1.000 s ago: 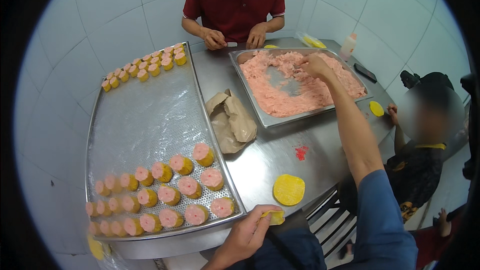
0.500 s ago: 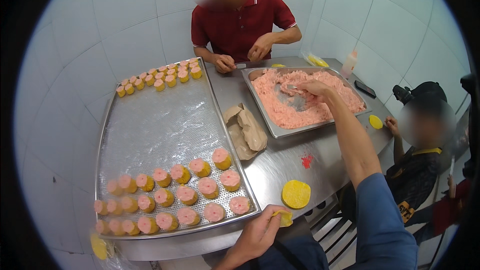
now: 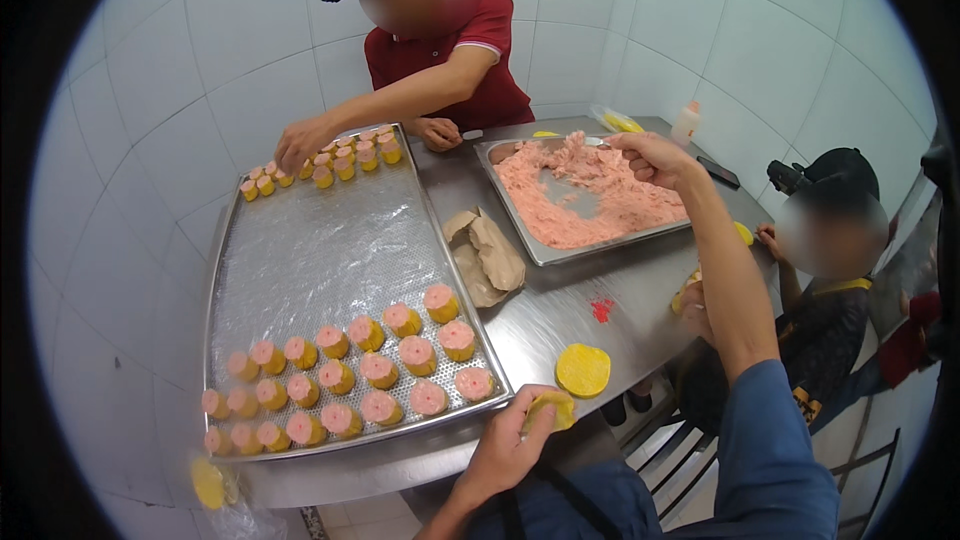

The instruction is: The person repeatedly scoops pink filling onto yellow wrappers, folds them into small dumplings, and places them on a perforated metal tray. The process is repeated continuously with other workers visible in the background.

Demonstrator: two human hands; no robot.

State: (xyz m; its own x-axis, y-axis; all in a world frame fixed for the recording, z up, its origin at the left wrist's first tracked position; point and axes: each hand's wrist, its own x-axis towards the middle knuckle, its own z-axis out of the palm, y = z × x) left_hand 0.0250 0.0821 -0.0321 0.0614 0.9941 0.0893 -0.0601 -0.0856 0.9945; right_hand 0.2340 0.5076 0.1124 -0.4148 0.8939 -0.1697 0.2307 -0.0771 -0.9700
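Observation:
Near the table's front edge, my left hand (image 3: 512, 445) holds a soft yellow dumpling wrapper (image 3: 553, 412) cupped between thumb and fingers. A flat stack of round yellow wrappers (image 3: 583, 370) lies just beyond it on the steel table. My right hand (image 3: 650, 158) grips a small metal spatula (image 3: 596, 141) over the deep steel pan (image 3: 548, 258). A clump of pink minced filling (image 3: 578, 152) hangs at the spatula's end, above the rest of the filling. At left, the perforated tray (image 3: 320, 230) bears rows of open-topped yellow dumplings (image 3: 417, 355) with pink tops.
A crumpled brown paper bag (image 3: 487, 258) sits between tray and pan. Red bits (image 3: 601, 310) are on the table. Behind the pan are a squeeze bottle (image 3: 686, 123) and a dark phone (image 3: 717, 172). A co-worker's hand (image 3: 305, 143) is over the tray's far end; another person sits at right.
My right hand has risen from the filling with a clump on the spatula. The wrapper in my left hand shows more widely. Across the table, the co-worker's arm has reached over the tray.

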